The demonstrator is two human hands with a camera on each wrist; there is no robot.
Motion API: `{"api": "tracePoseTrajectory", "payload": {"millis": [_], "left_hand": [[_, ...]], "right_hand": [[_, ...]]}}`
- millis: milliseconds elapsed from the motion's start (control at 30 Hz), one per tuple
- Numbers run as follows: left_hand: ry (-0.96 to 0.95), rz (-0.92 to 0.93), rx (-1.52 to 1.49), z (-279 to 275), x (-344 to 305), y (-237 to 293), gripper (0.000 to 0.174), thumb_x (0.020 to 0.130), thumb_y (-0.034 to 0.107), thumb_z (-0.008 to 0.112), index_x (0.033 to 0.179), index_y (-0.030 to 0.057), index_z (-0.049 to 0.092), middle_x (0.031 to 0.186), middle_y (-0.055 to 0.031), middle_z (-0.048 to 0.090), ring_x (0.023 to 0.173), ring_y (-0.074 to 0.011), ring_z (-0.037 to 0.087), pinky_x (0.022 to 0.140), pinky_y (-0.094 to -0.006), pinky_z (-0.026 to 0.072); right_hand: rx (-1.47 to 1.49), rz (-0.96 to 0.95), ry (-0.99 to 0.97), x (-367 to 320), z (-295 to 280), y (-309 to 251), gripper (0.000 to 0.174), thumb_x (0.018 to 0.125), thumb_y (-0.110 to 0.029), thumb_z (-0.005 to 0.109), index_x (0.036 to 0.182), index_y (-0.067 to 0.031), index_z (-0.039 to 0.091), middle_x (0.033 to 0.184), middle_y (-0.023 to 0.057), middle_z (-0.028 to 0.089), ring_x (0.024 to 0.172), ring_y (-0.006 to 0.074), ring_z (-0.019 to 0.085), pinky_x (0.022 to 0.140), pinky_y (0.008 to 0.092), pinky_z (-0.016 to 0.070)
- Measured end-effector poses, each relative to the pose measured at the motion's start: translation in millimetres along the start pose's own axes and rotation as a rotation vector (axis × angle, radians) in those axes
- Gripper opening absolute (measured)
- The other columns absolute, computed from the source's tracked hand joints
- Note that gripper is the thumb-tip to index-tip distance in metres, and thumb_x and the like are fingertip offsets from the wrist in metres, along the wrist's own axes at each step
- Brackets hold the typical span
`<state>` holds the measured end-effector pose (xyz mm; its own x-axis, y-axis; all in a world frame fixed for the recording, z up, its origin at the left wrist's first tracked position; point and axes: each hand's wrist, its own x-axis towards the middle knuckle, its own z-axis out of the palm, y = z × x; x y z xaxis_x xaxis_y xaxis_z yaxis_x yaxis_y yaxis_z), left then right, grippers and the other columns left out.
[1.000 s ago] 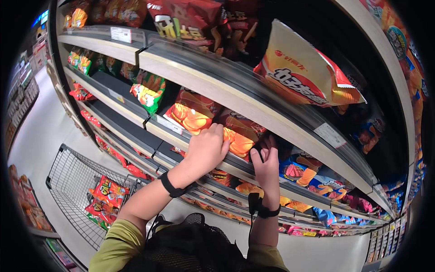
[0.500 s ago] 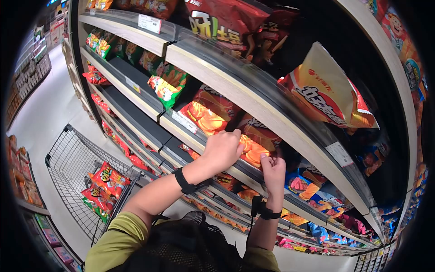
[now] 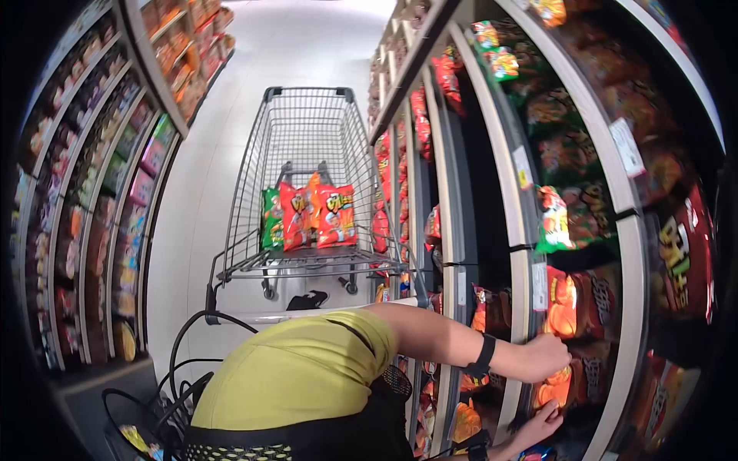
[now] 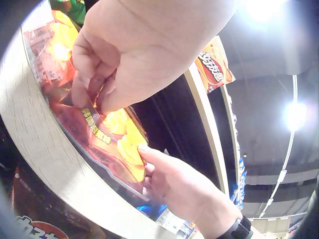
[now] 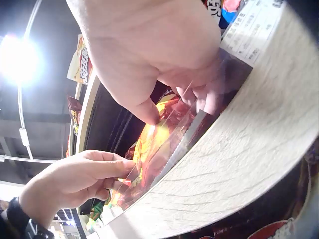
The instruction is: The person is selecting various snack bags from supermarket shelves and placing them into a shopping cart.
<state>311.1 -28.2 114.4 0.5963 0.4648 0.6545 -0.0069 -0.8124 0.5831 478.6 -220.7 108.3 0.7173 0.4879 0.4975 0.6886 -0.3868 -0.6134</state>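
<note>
A dark red and orange bag of chips (image 3: 555,388) sits on the shelf behind a clear plastic front lip (image 5: 172,132). My left hand (image 3: 546,358) pinches one side of the bag, its thumb and curled fingers meeting at the edge in the left wrist view. At the opposite side my right hand (image 3: 542,424) grips the bag, thumb on the orange front (image 4: 130,154) and fingers partly hidden behind the lip. Beside the left hand stands a similar bag of chips (image 3: 561,303).
A wire shopping cart (image 3: 304,111) stands in the aisle to the left, carrying red bags (image 3: 336,219) and a green bag (image 3: 272,220). Shelf boards with pale wooden edges (image 3: 626,300) run above and below the hands. More stocked shelves (image 3: 92,192) line the far left.
The head view has swung left, bringing the cart to the middle and the hands to the lower right. The right hand has come in against the bag; both hands stay at it.
</note>
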Motion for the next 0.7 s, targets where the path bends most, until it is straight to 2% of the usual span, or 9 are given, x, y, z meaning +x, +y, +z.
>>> {"api": "tracePoseTrajectory", "payload": {"millis": [67,267,400,467,500,533,600,667,700], "left_hand": [[-0.003,0.016,-0.015,2.9,-2.0,-5.5,0.015,0.068,0.007,0.071,0.08,-0.0018,0.069,0.077,-0.0165,0.069,0.079,-0.0338,0.07,0.068,-0.0416,0.0566],[0.046,0.039,-0.007,-0.8,-7.4,-6.1,0.016,0.066,0.009,0.072,0.078,-0.0007,0.068,0.076,-0.0155,0.069,0.077,-0.0307,0.067,0.068,-0.0384,0.0553],[-0.001,0.039,0.006,-5.4,-6.8,-6.3,0.018,0.065,0.011,0.072,0.079,-0.0009,0.067,0.078,-0.0155,0.069,0.079,-0.0308,0.067,0.069,-0.0387,0.0555],[0.101,-0.016,-0.063,-5.1,-8.9,-8.9,0.022,0.066,0.012,0.072,0.083,-0.0014,0.067,0.081,-0.0153,0.069,0.082,-0.0311,0.067,0.069,-0.0386,0.0557],[0.104,-0.009,-0.065,-3.5,-10.2,-10.7,0.026,0.066,0.013,0.072,0.087,-0.0012,0.067,0.085,-0.0154,0.069,0.085,-0.0309,0.067,0.07,-0.0389,0.056],[0.095,0.005,-0.106,-8.4,-11.1,-5.8,0.026,0.065,0.013,0.073,0.087,0.0001,0.068,0.087,-0.0146,0.069,0.086,-0.0309,0.067,0.07,-0.0397,0.0567],[0.091,0.022,-0.11,-31.2,-16.1,-23.4,0.025,0.064,0.014,0.074,0.084,0.0015,0.067,0.084,-0.0142,0.068,0.085,-0.0318,0.067,0.066,-0.0408,0.0575],[-0.061,-0.027,-0.054,-34.0,-6.2,-33.8,0.018,0.066,0.016,0.071,0.078,0.0035,0.066,0.082,-0.0138,0.066,0.079,-0.0325,0.067,0.059,-0.0418,0.0564],[-0.1,-0.02,-0.03,-26.5,-2.4,-40.5,0.015,0.073,0.017,0.069,0.08,0.0039,0.065,0.082,-0.0143,0.065,0.081,-0.0329,0.067,0.063,-0.0429,0.0562]], "right_hand": [[-0.027,0.012,0.036,4.9,1.1,10.1,0.051,0.098,-0.043,0.067,0.088,0.0037,0.05,0.078,0.0057,0.05,0.073,0.0162,0.049,0.065,0.0317,0.0433],[-0.183,-0.064,0.095,-9.2,14.0,-27.7,0.06,0.093,-0.048,0.072,0.089,0.0075,0.049,0.082,0.0127,0.053,0.076,0.0221,0.052,0.07,0.0347,0.0468],[-0.228,-0.038,0.061,-9.0,14.3,-38.4,0.061,0.09,-0.046,0.076,0.091,0.0091,0.05,0.086,0.0148,0.057,0.08,0.0219,0.054,0.074,0.0343,0.0489],[-0.213,0.002,0.015,-5.1,13.6,-28.4,0.059,0.088,-0.042,0.079,0.094,0.0097,0.051,0.091,0.0158,0.06,0.082,0.02,0.056,0.074,0.0336,0.0504],[-0.014,0.041,0.001,-12.0,19.9,-36.3,0.053,0.089,-0.035,0.08,0.097,0.0098,0.052,0.096,0.0163,0.063,0.085,0.0182,0.058,0.074,0.0322,0.0521],[0.122,0.046,0.003,-17.4,16.6,-39.3,0.041,0.093,-0.02,0.076,0.109,0.009,0.052,0.104,0.0166,0.065,0.096,0.0195,0.063,0.084,0.0347,0.0554],[0.027,0.039,-0.033,-17.0,36.7,-63.3,0.038,0.092,-0.018,0.076,0.111,0.0075,0.054,0.107,0.0165,0.067,0.095,0.0182,0.063,0.084,0.0346,0.0546],[-0.127,0.025,0.027,-12.5,47.7,-65.4,0.038,0.086,-0.021,0.082,0.097,0.0011,0.053,0.088,0.0058,0.058,0.076,0.0147,0.053,0.069,0.0309,0.0473],[-0.045,0.072,0.053,-10.7,53.9,-55.2,0.043,0.084,-0.024,0.084,0.093,-0.0017,0.049,0.084,0.0012,0.049,0.072,0.0123,0.046,0.065,0.0276,0.0438]]}}
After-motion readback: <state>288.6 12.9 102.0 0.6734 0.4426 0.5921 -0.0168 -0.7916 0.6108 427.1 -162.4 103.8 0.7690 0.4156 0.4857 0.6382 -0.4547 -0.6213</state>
